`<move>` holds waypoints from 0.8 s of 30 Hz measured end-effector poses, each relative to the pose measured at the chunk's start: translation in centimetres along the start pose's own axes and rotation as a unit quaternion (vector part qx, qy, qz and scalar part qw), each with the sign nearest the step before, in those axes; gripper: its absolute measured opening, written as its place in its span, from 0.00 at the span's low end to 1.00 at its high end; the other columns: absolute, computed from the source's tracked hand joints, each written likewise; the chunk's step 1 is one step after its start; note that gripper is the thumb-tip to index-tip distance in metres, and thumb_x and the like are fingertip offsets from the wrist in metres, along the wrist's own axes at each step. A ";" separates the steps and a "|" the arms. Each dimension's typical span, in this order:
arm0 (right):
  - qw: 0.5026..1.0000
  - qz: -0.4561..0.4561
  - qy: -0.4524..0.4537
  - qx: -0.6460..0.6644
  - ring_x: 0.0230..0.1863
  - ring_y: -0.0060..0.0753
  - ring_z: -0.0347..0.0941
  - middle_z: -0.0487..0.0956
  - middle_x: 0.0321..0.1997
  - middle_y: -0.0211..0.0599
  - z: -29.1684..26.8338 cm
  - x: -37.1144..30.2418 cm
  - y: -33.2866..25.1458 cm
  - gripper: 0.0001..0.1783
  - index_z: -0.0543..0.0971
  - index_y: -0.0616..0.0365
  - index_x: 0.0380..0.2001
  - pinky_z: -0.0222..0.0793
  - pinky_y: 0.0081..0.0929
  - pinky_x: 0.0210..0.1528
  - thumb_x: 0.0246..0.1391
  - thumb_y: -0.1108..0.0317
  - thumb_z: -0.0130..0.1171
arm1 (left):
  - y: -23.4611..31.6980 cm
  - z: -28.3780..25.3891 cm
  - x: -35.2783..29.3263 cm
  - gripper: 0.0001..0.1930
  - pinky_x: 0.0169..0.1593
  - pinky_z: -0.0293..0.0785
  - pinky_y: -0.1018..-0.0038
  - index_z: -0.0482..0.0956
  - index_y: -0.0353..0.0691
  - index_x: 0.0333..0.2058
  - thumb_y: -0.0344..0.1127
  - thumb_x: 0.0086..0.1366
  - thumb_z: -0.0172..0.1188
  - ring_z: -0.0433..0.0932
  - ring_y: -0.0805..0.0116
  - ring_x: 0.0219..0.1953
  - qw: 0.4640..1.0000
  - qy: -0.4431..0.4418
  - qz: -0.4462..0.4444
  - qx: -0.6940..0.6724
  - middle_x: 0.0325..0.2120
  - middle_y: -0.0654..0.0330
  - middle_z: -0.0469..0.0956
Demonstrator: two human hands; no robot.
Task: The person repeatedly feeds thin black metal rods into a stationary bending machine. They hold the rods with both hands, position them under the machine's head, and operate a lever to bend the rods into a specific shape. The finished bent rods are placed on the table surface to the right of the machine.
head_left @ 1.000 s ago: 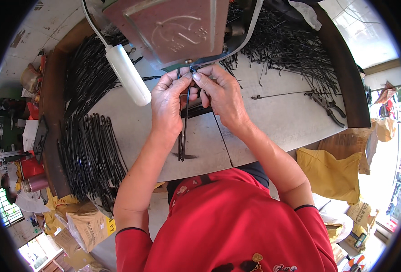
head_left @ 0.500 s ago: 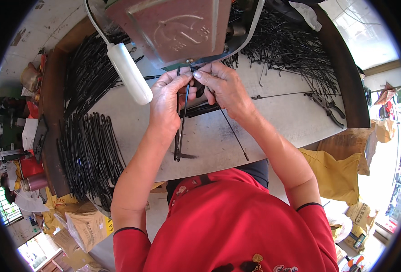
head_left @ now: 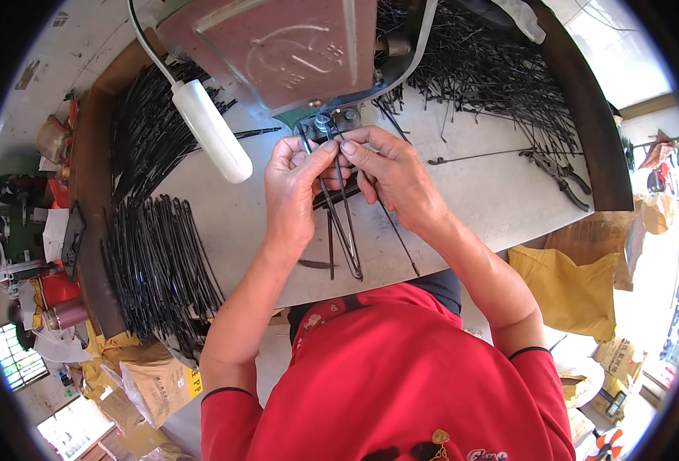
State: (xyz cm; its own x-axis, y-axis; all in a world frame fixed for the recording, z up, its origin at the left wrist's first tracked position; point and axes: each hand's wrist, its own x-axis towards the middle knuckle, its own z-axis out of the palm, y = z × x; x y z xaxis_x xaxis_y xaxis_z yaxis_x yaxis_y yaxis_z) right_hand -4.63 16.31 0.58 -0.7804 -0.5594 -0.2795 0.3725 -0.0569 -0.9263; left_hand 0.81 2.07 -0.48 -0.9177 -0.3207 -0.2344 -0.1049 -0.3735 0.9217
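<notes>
My left hand [head_left: 293, 184] is closed around a long, narrow black bent rod [head_left: 347, 242], whose two legs meet at a tip near the table's front edge. A thin black rod [head_left: 399, 237] with a small thickened end slants down from my right hand [head_left: 397, 180], which pinches it between thumb and fingers. Both sets of fingertips meet just below the lit working point of a reddish-brown machine [head_left: 293, 54]. Whether the two rods touch is hidden by my fingers. More dark rods lie on the table behind my hands.
A white tube lamp [head_left: 213, 132] hangs left of the machine. Black rods are heaped at the far left [head_left: 151, 127] and far right [head_left: 493, 84]; a neater stack [head_left: 155, 261] lies near left. Pliers [head_left: 558, 178] rest at the right, by the raised brown table rim [head_left: 604, 154].
My hands have come slightly down from the machine, uncovering its lit working point. The bent rod's lower tip has swung to the right. The whole view has shifted a little.
</notes>
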 end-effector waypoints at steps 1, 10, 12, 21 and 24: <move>1.000 0.002 -0.001 0.004 0.16 0.14 0.63 0.74 0.25 0.28 0.0 -0.1 0.0 0.12 0.75 0.62 0.41 0.52 0.15 0.12 0.62 0.64 0.51 | 0.1 -0.1 0.1 0.09 0.31 0.71 0.79 0.68 0.40 0.34 0.33 0.62 0.61 0.76 0.74 0.26 1.000 -0.007 -0.005 0.003 0.27 0.59 0.78; 0.999 -0.007 -0.017 -0.044 0.15 0.14 0.62 0.73 0.22 0.27 -0.2 -0.3 -1.0 0.11 0.76 0.61 0.39 0.50 0.15 0.12 0.61 0.64 0.51 | 0.2 0.5 0.5 0.13 0.28 0.73 0.79 0.66 0.39 0.34 0.33 0.60 0.64 0.76 0.73 0.23 0.999 -0.018 0.018 -0.040 0.23 0.57 0.77; 0.998 -0.005 -0.024 -0.050 0.15 0.14 0.62 0.73 0.22 0.27 -0.6 0.2 -1.2 0.11 0.77 0.61 0.39 0.49 0.15 0.12 0.61 0.64 0.51 | 0.2 0.7 0.6 0.13 0.27 0.73 0.79 0.67 0.39 0.34 0.33 0.60 0.64 0.76 0.73 0.23 0.999 -0.015 0.034 -0.033 0.23 0.58 0.77; 0.997 0.005 -0.044 0.059 0.15 0.13 0.61 0.74 0.23 0.28 -0.9 2.4 -0.2 0.12 0.77 0.63 0.39 0.46 0.13 0.11 0.61 0.65 0.51 | 0.0 0.5 1.8 0.10 0.29 0.71 0.77 0.67 0.41 0.33 0.27 0.61 0.61 0.75 0.72 0.25 0.997 -0.009 0.057 -0.053 0.25 0.60 0.76; 0.997 0.004 -0.031 0.068 0.14 0.13 0.61 0.73 0.22 0.28 -0.6 2.0 0.1 0.12 0.76 0.62 0.39 0.46 0.13 0.11 0.61 0.65 0.51 | -0.4 0.8 1.6 0.10 0.29 0.73 0.77 0.67 0.39 0.33 0.28 0.60 0.62 0.75 0.73 0.24 0.995 0.016 0.044 -0.089 0.24 0.61 0.74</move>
State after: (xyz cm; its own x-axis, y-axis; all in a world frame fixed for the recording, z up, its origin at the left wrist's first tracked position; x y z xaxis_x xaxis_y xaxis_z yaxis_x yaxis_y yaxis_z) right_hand -6.49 15.68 -0.21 -0.7460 -0.6107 -0.2657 0.4460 -0.1618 -0.8803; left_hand -0.95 2.40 -0.97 -0.9070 -0.3863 -0.1678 0.0475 -0.4896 0.8707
